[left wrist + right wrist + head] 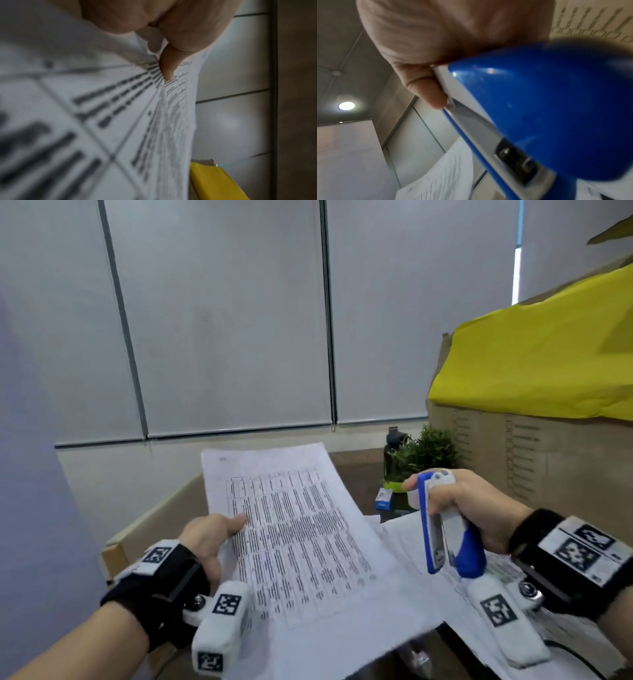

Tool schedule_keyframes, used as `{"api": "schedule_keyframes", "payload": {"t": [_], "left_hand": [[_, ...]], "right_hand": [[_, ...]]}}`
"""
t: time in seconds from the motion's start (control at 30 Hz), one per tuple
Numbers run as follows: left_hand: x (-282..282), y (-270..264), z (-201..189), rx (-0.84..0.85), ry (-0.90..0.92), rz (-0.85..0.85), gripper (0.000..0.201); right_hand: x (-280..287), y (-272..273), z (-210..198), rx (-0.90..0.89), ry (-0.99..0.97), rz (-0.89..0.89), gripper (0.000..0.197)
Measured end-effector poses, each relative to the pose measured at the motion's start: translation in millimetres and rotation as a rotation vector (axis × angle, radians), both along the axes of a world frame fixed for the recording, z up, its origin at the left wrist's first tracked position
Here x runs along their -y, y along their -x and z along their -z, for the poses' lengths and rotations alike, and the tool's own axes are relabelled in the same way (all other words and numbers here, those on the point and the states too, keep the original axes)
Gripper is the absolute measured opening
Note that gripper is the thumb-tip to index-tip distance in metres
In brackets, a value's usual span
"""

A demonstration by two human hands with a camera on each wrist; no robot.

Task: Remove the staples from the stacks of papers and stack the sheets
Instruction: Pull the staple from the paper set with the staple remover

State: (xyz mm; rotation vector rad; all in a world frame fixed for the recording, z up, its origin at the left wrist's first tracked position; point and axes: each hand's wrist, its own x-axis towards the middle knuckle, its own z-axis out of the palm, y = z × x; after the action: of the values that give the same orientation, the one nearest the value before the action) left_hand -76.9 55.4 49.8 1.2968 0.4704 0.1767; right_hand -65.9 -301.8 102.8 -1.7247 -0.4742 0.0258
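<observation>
My left hand (214, 537) grips the left edge of a printed sheet (298, 529) covered in table text, lifted and tilted in the air, thumb on top. In the left wrist view the thumb (167, 65) presses on the sheet (120, 108). My right hand (455, 501) grips a blue and white stapler (445, 529), held upright to the right of the sheet. The right wrist view shows the stapler (547, 108) filling the frame under my fingers. More printed sheets (411, 539) lie on the table below the stapler. No staple is visible.
A small green plant (424, 451) and a dark bottle (394, 446) stand at the back right. A small blue box (383, 498) lies near them. Cardboard boxes (534, 460) with a yellow cloth (541, 361) rise on the right. Window blinds (222, 320) are behind.
</observation>
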Motion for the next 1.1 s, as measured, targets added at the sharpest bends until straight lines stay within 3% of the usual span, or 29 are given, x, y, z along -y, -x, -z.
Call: {"api": "schedule_keyframes", "payload": {"t": [0.07,0.2,0.23,0.3,0.33,0.4,0.47,0.5,0.57,0.63,0.73,0.83,0.93,1.03,1.1], "left_hand": [[13,-30,6,0.002,-0.047,0.043,0.095],[89,-56,2,0.049,-0.212,0.225,0.057],[104,-60,4,0.048,-0.271,0.259,0.062],[120,-71,13,0.063,-0.461,0.332,0.063],[123,-76,20,0.057,-0.617,0.369,0.054],[119,-79,35,-0.046,-1.115,0.481,0.046],[109,-76,51,-0.186,-1.554,0.672,0.057],[102,-77,60,-0.258,-1.668,0.782,0.062],[91,-78,74,-0.344,-1.733,0.941,0.071],[85,-80,79,-0.331,-1.729,0.950,0.072],[82,-84,82,-0.278,-1.838,0.925,0.052],[84,-80,84,-0.206,-1.940,0.872,0.025],[86,-69,80,-0.183,-1.974,0.742,0.018],[82,-57,66,-0.130,-1.961,0.534,0.015],[72,-54,58,-0.117,-1.835,0.458,0.025]], "right_hand": [[4,-5,0,-0.002,0.080,-0.027,0.049],[14,-33,14,-0.108,0.250,0.000,0.049],[19,-44,21,-0.114,0.300,0.047,0.044],[31,-68,35,-0.119,0.460,0.124,0.015],[39,-81,43,-0.121,0.571,0.155,0.008],[59,-105,59,-0.151,0.834,0.199,0.014],[76,-126,77,-0.213,1.045,0.233,0.017],[82,-134,84,-0.232,1.096,0.246,0.016],[86,-144,91,-0.148,1.199,0.299,0.003],[76,-144,86,0.010,1.264,0.353,0.020],[42,-134,77,0.079,1.237,0.197,0.026],[5,-121,89,0.063,1.379,0.010,0.028],[-15,-110,100,0.086,1.461,0.053,0.040],[-31,-84,93,0.150,1.200,0.101,0.039],[-44,-56,90,0.107,1.060,-0.013,0.030]]}}
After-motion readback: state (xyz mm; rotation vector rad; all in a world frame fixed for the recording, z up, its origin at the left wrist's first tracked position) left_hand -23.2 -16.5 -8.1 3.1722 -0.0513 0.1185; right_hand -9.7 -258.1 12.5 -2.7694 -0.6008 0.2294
